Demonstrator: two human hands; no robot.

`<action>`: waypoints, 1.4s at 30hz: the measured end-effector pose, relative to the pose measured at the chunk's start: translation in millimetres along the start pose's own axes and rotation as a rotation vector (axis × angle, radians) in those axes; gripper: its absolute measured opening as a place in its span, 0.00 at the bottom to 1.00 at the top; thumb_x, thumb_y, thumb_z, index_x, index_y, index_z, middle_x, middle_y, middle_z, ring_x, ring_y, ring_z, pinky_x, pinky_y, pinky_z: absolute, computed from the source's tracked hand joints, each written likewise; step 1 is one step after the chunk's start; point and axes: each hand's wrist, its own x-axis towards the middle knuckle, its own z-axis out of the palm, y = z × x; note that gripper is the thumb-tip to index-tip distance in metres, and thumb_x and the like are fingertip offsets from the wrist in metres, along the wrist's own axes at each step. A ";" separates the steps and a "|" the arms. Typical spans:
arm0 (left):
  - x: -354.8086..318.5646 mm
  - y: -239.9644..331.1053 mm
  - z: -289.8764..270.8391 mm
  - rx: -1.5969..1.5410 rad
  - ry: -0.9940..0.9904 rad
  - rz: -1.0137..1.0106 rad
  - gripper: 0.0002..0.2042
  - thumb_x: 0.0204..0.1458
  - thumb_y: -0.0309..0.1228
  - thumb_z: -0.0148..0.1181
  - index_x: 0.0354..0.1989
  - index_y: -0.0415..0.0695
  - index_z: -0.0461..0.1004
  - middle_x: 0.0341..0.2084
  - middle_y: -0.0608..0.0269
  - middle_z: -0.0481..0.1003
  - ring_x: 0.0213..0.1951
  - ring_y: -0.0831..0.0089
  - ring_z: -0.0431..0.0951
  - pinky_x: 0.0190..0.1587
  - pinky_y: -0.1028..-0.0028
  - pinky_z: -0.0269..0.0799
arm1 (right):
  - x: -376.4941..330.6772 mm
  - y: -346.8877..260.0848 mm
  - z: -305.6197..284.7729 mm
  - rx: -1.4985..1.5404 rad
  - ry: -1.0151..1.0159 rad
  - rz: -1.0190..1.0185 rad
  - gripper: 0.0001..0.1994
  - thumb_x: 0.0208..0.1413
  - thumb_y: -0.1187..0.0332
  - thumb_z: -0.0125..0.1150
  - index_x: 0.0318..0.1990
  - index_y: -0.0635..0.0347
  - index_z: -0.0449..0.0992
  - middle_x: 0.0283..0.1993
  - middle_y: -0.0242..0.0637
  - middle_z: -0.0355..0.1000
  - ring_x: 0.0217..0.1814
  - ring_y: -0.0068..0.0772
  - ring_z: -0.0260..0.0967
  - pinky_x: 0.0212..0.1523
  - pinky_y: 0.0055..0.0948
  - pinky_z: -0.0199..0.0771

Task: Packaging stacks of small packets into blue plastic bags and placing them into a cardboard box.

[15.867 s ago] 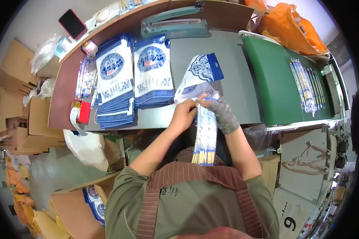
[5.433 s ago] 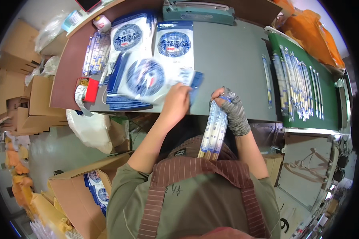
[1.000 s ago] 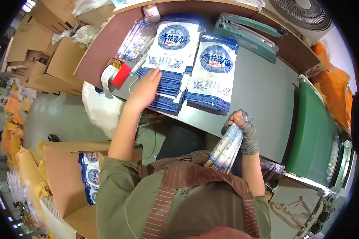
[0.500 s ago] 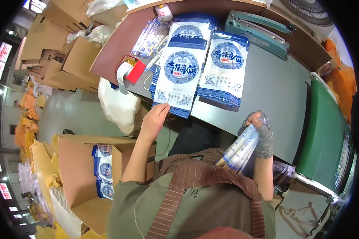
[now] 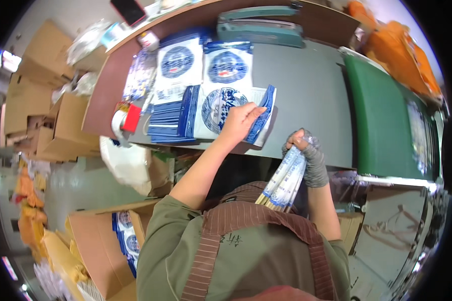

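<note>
My left hand (image 5: 240, 122) rests on a blue-and-white flat bag (image 5: 226, 114) lying crosswise on the grey table (image 5: 306, 95), fingers gripping its right end. My right hand (image 5: 306, 150), in a grey glove, is closed around a bundle of wrapped chopsticks (image 5: 285, 178) held upright near my chest. Two stacks of the same blue-and-white bags (image 5: 178, 70) lie further back on the table, one beside the other (image 5: 226, 66).
A teal heat sealer (image 5: 260, 31) sits at the table's far edge. A green conveyor belt (image 5: 386, 120) runs on the right, orange bags (image 5: 402, 45) beyond it. A tape roll with a red dispenser (image 5: 124, 120) is at the left edge. Cardboard boxes (image 5: 100, 246) with more bags stand on the floor.
My left hand pulled one bag off the stack and drew it toward the middle of the table, now lying sideways. My right hand kept the chopstick bundle and rose slightly.
</note>
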 end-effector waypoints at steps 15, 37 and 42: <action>37.1 25.0 67.7 -0.127 -0.109 -0.076 0.08 0.48 0.22 0.66 0.28 0.38 0.70 0.20 0.65 0.73 0.23 0.78 0.71 0.28 0.75 0.69 | -30.6 -12.1 -53.2 0.073 0.112 -0.179 0.10 0.51 0.65 0.63 0.33 0.59 0.68 0.30 0.38 0.68 0.34 0.31 0.68 0.37 0.29 0.70; 13.7 18.6 99.9 0.261 -0.692 0.533 0.08 0.49 0.25 0.60 0.37 0.37 0.73 0.33 0.52 0.72 0.38 0.53 0.74 0.42 0.63 0.69 | -49.3 -11.4 -60.5 0.101 0.176 -0.245 0.12 0.51 0.61 0.60 0.32 0.61 0.70 0.32 0.39 0.72 0.35 0.29 0.69 0.38 0.27 0.70; -10.1 33.7 89.9 -0.042 -0.556 0.113 0.06 0.44 0.21 0.59 0.32 0.36 0.74 0.33 0.48 0.75 0.38 0.49 0.76 0.39 0.59 0.70 | -22.6 -19.2 -21.9 -0.130 -0.021 -0.243 0.11 0.50 0.62 0.60 0.32 0.61 0.73 0.33 0.36 0.74 0.37 0.27 0.70 0.42 0.25 0.68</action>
